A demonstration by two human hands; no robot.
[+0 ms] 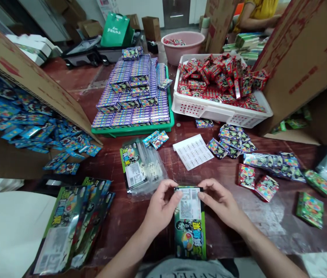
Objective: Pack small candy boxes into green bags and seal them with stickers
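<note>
A green and black printed pouch (190, 227) lies flat on the dark red table right in front of me, its white label end away from me. My left hand (160, 208) pinches the pouch's far left corner with thumb and fingers. My right hand (219, 202) pinches the far right corner the same way. Just beyond my left hand lies a small pile of clear pouches (140, 166). A white sticker sheet (192, 151) lies behind the pouch.
A stack of finished pouches (70, 220) lies at the near left. A green tray (134, 130) holds purple boxes, a white basket (218, 112) holds red boxes. Loose small boxes (263, 170) lie at the right, blue ones (27, 123) spill from a carton at the left. Another person (257, 13) sits at the far right.
</note>
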